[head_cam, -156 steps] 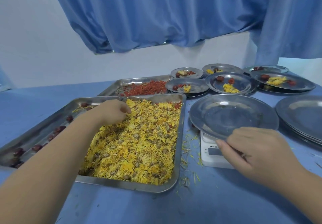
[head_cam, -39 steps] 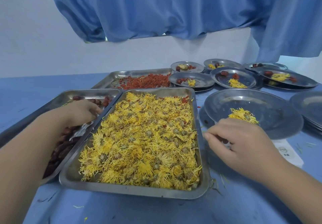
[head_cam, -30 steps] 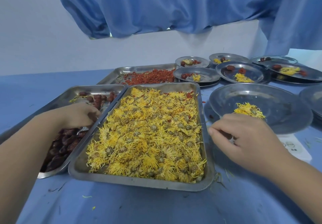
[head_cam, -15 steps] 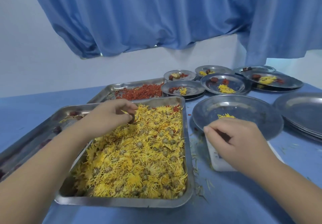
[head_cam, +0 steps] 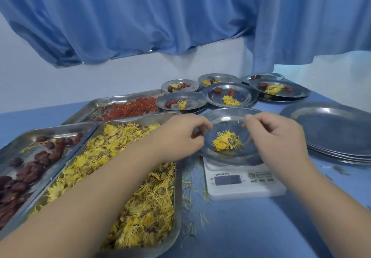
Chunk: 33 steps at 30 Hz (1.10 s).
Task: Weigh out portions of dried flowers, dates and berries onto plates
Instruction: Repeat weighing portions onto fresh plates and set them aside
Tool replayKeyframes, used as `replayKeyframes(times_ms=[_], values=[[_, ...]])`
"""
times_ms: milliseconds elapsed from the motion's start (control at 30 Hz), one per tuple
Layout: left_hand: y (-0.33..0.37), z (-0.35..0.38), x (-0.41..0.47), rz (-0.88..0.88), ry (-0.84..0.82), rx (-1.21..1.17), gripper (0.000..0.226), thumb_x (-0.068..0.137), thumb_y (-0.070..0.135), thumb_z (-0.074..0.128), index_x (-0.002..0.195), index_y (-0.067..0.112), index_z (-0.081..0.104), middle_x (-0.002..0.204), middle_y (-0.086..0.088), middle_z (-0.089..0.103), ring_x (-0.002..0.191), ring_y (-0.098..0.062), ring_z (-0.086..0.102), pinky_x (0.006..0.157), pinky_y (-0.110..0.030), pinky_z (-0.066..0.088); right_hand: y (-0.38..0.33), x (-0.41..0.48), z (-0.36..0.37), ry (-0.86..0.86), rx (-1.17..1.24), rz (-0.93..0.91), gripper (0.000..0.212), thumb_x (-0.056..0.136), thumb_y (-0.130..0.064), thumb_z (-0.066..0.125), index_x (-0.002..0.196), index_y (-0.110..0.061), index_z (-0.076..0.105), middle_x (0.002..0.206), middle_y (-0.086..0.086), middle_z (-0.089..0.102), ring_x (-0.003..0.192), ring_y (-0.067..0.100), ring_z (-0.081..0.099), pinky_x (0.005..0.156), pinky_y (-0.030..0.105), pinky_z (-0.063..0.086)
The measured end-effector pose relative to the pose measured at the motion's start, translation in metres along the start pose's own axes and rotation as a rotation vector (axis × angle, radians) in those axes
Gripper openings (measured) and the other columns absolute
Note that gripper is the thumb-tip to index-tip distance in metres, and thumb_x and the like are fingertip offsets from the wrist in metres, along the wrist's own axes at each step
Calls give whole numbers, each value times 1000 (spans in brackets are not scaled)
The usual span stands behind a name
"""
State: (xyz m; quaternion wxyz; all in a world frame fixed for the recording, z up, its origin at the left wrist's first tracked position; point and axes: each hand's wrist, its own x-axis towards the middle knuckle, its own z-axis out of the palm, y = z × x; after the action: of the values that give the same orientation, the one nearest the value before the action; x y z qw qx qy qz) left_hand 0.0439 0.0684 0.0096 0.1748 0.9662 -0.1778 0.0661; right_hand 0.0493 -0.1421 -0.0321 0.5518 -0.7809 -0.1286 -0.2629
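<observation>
Pinching what looks like a date [head_cam: 197, 134], the left hand [head_cam: 180, 137] hangs over the plate [head_cam: 226, 122] rim; flowers [head_cam: 227, 143] lie just to its right, before the curled right hand [head_cam: 279, 137], contents unclear

Blue curtain [head_cam: 140, 17], white wall [head_cam: 120, 81], blue table [head_cam: 251, 227]

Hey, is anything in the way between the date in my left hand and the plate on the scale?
Nothing visible does. The left hand holds the date at the left rim of the plate, and bare metal lies open beside the flowers. The right hand hovers over the right side.
</observation>
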Motion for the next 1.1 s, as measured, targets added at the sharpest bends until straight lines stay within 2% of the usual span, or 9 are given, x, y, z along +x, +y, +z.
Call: replayKeyframes(times_ms=[200,300,433,533,633,767,867,967,1100], values=[[-3,10,19,-19,-58,-5,44,91,23,55,131,43,52,125,22,57,95,6,56,74,-13,42,0,1,5,-77,-112,-123,31,88,-28,58,63,-11,63,56,2,52,54,15,46,53,25,36],[-6,6,18,-6,3,-122,44,90,20,55,125,47,55,117,30,56,95,16,53,71,-9,38,-3,7,2,-112,-83,-123,32,88,-30,57,64,-10,64,57,5,55,51,12,45,52,26,37],[-24,-10,16,-36,82,-137,32,91,20,55,113,43,62,108,30,60,94,11,55,74,-12,43,-19,25,0,-180,-95,-159,37,89,-36,54,65,-8,62,59,10,57,52,16,48,52,29,39],[-49,-25,16,-122,127,-101,27,91,23,57,110,40,65,104,23,63,91,6,59,79,-20,50,-36,50,8,-365,-214,-237,38,87,-42,53,63,-14,62,54,1,56,48,11,47,50,20,38],[-81,-43,15,-231,146,-31,18,89,35,55,104,42,62,101,24,62,85,6,59,69,-18,46,-41,75,21,-486,-267,-278,39,85,-45,53,64,-13,61,60,4,60,46,9,43,51,16,37],[-133,-62,16,-428,204,58,21,92,23,55,108,33,65,109,11,64,98,-9,60,85,-31,47,-29,98,37,-583,-297,-236,35,86,-46,55,63,-21,62,62,3,61,46,5,44,50,23,38],[-168,-71,19,-559,198,112,21,90,18,55,106,25,67,110,2,67,97,-18,62,88,-34,49,-18,106,44,-634,-337,-213,33,86,-48,55,63,-26,63,60,-4,64,48,8,50,53,28,43],[-197,-72,28,-635,123,190,22,91,18,55,109,23,67,117,1,65,100,-15,56,85,-28,41,-10,108,47,-705,-325,-211,35,85,-50,53,65,-23,62,62,4,63,58,26,58,57,38,51],[-219,-71,52,-645,68,282,25,94,21,53,112,21,69,121,2,65,104,-15,56,91,-29,42,-7,113,46,-722,-325,-240,35,84,-50,52,67,-22,63,61,3,62,49,16,51,52,32,46]])
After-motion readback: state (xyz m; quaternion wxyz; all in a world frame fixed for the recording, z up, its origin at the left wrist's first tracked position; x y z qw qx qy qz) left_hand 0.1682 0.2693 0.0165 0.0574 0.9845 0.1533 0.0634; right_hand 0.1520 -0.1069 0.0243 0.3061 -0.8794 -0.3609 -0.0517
